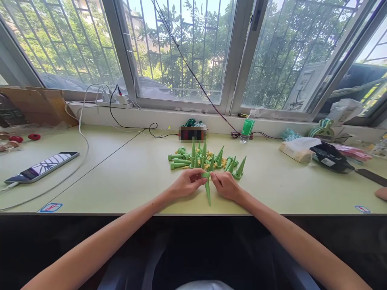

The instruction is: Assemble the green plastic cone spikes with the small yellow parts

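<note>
Near the table's front edge, my left hand (189,182) is closed round the wide top of a green spike (208,193), whose tip points down toward me. My right hand (225,184) touches the same end from the right with fingers curled into a pinch; whatever they hold is too small to make out. Just beyond both hands lies a cluster of similar green spikes (193,156), some upright on their wide ends, others on their sides. Small yellow pieces (224,162) are scattered among them.
A phone (42,167) with a white cable lies at the left. Behind the spikes are a dark box (192,134) and a green-labelled bottle (248,127). A tissue box (294,151) and a black packet (329,158) sit at the right. Part of a person's hand (381,193) shows at the right edge.
</note>
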The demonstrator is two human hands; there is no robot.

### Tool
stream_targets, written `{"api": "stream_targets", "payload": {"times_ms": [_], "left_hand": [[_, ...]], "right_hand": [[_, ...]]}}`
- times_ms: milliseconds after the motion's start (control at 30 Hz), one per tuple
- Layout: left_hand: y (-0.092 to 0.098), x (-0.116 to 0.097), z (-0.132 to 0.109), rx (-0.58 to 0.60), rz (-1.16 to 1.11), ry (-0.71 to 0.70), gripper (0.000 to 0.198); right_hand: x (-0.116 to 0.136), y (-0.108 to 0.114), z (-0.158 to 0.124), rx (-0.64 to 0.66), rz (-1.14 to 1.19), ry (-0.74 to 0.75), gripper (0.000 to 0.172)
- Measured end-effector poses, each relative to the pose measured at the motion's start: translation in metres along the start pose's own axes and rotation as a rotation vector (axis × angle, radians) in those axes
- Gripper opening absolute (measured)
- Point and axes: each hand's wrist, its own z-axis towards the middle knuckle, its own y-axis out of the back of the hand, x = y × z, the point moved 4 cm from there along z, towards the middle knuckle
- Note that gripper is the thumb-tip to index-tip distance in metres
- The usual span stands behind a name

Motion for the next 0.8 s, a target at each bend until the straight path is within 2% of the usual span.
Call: {"api": "stream_targets", "payload": {"times_ms": [100,233,400,633,800], "left_hand": [[0.0018,-0.0021,0.0014,0.0,-0.074,0.026,0.034],[0.005,-0.0033,0.0024,-0.024,-0.149,0.078,0.037],[0.0083,-0.0029,0.002,-0.05,-0.211,0.131,0.037],[0.0066,-0.0019,-0.0002,-0.006,-0.231,0.19,0.038],[0.0065,0.0008,-0.0003,0.006,-0.243,0.196,0.039]], "right_hand": [[0.0003,0.0022,0.0005,-0.03,0.008,-0.024,0.037],[-0.0001,0.0059,0.0003,-0.093,0.067,-0.048,0.02],[-0.0011,0.0051,0.0002,-0.108,0.064,0.034,0.022],[0.0023,0.0041,-0.0009,-0.086,-0.035,0.197,0.017],[0.0042,0.003,-0.0016,-0.038,-0.08,0.208,0.021]]}}
